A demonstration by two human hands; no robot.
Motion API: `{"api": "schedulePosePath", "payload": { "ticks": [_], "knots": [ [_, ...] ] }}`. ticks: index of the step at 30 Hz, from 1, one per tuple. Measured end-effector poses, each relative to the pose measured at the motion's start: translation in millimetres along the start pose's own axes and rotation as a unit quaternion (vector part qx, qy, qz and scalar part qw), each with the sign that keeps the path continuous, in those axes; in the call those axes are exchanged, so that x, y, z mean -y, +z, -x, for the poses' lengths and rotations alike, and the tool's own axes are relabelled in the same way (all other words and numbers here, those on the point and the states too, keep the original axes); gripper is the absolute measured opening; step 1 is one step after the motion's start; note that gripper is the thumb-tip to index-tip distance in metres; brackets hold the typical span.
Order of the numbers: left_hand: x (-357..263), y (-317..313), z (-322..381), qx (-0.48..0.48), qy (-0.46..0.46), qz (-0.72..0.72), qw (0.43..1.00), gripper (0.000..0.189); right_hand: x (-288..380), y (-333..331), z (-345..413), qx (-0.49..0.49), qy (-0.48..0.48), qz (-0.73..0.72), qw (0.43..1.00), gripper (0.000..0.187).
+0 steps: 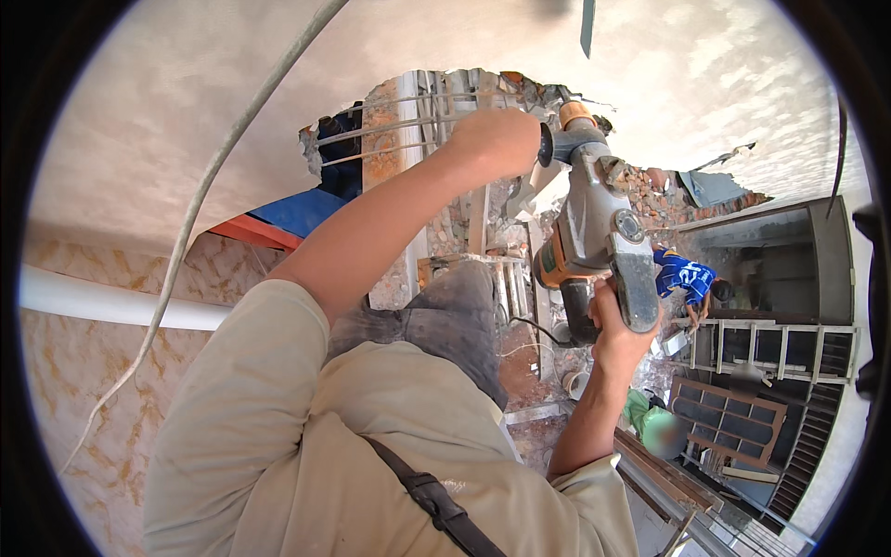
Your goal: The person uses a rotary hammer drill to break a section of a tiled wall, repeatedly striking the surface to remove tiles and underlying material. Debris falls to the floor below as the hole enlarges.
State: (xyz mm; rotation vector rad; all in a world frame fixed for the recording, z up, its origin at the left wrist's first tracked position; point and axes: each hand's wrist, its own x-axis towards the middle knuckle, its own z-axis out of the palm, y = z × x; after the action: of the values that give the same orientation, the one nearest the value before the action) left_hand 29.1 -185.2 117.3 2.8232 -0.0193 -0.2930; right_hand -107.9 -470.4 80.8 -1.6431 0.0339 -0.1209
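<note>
An orange and grey demolition hammer (592, 209) is held up in front of me with both hands. My left hand (498, 146) is wrapped around its black side handle (547, 144), close to the orange collar (576, 113) at the front. Lower on the right, my right hand (619, 324) grips the rear handle (576, 310). The collar end points at the ragged edge of a broken pale plastered slab (445, 42); the bit is mostly hidden there. Bare reinforcing bars (390, 129) cross the opening just left of my left hand.
A thick pale cable (209, 174) hangs at left. Rubble (445, 230) shows through the opening. At right, a person in a blue jersey (686, 273) bends near a ladder (766, 348). Below are a brown grille frame (724, 418) and a bucket (575, 383). A black cord (536, 327) meets the hammer.
</note>
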Motion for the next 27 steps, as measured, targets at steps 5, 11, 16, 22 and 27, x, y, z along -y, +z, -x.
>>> {"api": "schedulePosePath", "payload": {
  "ticks": [5,11,16,22,27],
  "knots": [
    [22,32,-27,-0.012,-0.019,0.001,1.0,0.026,-43,11,-12,0.013,-0.078,0.035,0.996,0.013],
    [45,101,-13,-0.027,-0.026,0.027,0.999,0.03,-115,18,22,0.058,-0.137,0.052,0.987,0.016],
    [42,142,30,-0.019,-0.007,-0.018,1.0,0.03,-185,24,96,0.015,-0.131,-0.002,0.991,0.015],
    [22,163,65,0.008,-0.007,-0.024,1.0,0.029,-175,0,144,-0.001,-0.037,-0.005,0.999,0.016],
    [14,167,95,-0.027,-0.02,0.019,0.999,0.03,-140,-22,151,0.012,-0.089,0.06,0.994,0.018]
  ]
}}
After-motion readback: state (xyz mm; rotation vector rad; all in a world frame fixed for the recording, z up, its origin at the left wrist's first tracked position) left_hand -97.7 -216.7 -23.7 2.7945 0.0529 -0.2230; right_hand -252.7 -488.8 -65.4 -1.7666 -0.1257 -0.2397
